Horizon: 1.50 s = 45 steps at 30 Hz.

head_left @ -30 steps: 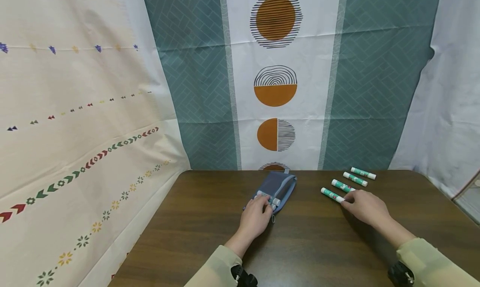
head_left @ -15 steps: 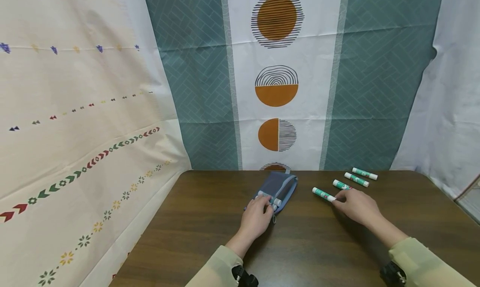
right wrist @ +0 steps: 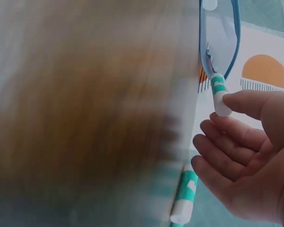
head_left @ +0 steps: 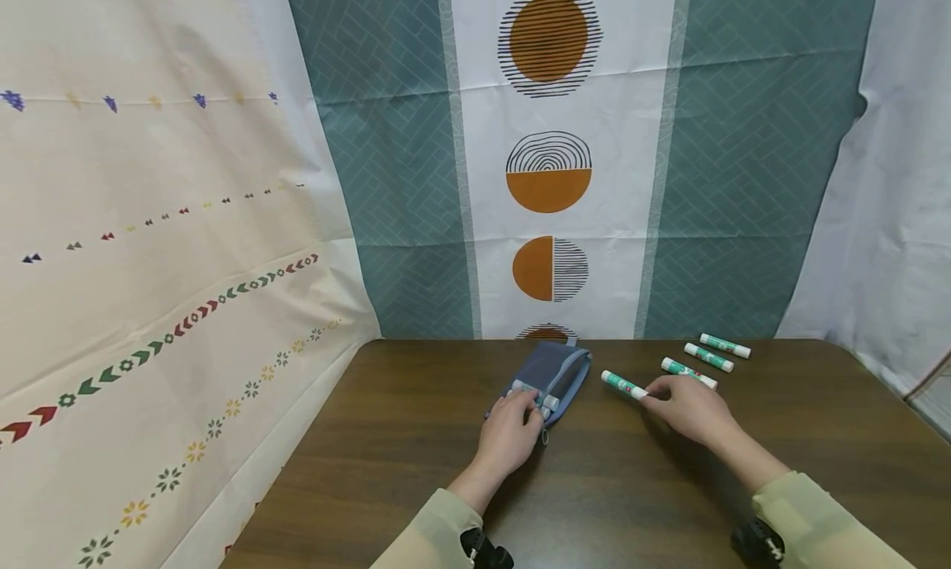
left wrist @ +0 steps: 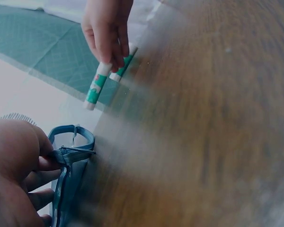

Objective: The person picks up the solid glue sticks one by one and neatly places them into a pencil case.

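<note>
A blue zippered pouch [head_left: 546, 367] lies on the table with its mouth towards the right. White-ended sticks [head_left: 551, 402] show inside it. My left hand [head_left: 508, 429] holds the pouch by its near side; in the left wrist view the fingers are at its blue edge [left wrist: 66, 156]. My right hand [head_left: 687, 408] pinches the white end of a green-and-white glue stick [head_left: 622, 384] between thumb and fingertips. Its other end points left at the pouch, a short gap away in the head view. The right wrist view shows the remaining fingers [right wrist: 222, 146] loosely bent.
Several more glue sticks lie slanted on the table behind my right hand: the nearest glue stick [head_left: 687, 372], a middle glue stick [head_left: 709, 357] and a far glue stick [head_left: 725, 345] by the back edge. A patterned curtain [head_left: 553, 181] hangs behind the brown table [head_left: 357, 462].
My right hand has moved left with the glue stick, away from the other glue sticks and closer to the pouch. My left hand stays on the pouch.
</note>
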Available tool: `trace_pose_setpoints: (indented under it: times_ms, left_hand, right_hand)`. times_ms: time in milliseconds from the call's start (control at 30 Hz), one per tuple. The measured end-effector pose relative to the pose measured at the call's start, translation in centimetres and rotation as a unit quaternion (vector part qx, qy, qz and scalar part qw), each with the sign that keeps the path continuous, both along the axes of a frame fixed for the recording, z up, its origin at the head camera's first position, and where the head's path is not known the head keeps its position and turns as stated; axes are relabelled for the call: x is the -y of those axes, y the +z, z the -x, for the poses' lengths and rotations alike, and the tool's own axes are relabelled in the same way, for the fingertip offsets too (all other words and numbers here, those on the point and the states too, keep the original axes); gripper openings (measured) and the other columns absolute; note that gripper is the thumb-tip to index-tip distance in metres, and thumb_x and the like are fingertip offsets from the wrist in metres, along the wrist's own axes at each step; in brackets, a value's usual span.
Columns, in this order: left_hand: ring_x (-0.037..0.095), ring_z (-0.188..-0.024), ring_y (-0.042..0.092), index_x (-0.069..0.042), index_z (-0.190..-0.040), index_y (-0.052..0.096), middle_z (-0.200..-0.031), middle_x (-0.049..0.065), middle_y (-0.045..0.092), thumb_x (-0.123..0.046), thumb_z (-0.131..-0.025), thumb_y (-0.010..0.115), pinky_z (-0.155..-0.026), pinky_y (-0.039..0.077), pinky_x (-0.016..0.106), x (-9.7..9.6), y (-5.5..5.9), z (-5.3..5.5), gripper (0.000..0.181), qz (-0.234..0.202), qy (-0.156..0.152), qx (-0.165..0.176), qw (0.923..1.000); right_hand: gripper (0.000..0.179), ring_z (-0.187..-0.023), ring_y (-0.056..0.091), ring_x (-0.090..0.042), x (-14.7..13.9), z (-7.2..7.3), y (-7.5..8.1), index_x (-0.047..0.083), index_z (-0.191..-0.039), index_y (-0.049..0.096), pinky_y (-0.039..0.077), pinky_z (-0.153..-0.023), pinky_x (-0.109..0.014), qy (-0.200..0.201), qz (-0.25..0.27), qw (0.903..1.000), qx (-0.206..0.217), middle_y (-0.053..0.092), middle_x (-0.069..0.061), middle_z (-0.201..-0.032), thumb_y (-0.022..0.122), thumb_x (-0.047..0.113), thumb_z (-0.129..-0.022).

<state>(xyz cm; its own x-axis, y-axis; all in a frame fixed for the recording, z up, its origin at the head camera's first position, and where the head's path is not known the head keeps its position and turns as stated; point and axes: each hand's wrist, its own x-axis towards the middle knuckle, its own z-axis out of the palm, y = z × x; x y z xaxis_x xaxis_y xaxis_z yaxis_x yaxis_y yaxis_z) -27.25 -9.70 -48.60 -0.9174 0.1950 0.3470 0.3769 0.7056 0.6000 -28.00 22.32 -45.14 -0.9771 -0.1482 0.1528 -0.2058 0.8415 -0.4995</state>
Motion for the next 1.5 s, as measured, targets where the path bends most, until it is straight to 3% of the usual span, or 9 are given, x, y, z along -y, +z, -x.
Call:
trace_pose_setpoints:
  times_ms: [433, 933, 1500]
  left_hand:
    - [0.035, -0.146, 0.059, -0.013, -0.095, 0.074, -0.139, 0.008, 0.075, -0.011, -0.104, 0.061, -0.126, 0.039, 0.057, 0.0, 0.0, 0.0, 0.015, 0.000, 0.003, -0.007, 1.0000]
    - [0.037, -0.146, 0.058, -0.013, -0.095, 0.073, -0.141, 0.009, 0.075, -0.011, -0.105, 0.062, -0.126, 0.039, 0.058, 0.0, 0.0, 0.0, 0.015, 0.002, 0.001, -0.003, 1.0000]
    - [0.039, -0.145, 0.059, -0.012, -0.091, 0.070, -0.137, 0.011, 0.076, -0.009, -0.102, 0.062, -0.125, 0.040, 0.060, -0.1, 0.1, -0.1, 0.014, 0.001, 0.000, -0.014, 0.9999]
  right_hand:
    - [0.026, -0.081, 0.065, -0.018, 2.4, 0.8, 0.0, 0.008, -0.111, 0.083, 0.054, -0.068, -0.042, 0.007, 0.016, 0.9997, 0.017, 0.079, -0.004, -0.103, 0.078, 0.033, -0.103]
    - [0.026, -0.088, 0.066, -0.020, 4.8, 1.6, -0.3, 0.007, -0.111, 0.084, 0.059, -0.084, -0.052, 0.014, 0.040, 0.9988, 0.023, 0.080, -0.005, -0.105, 0.079, 0.031, -0.102]
    - [0.020, -0.083, 0.064, -0.018, 7.0, 2.5, -0.5, 0.008, -0.106, 0.083, 0.057, -0.078, -0.046, 0.034, 0.069, 0.9966, 0.031, 0.078, -0.002, -0.100, 0.079, 0.027, -0.102]
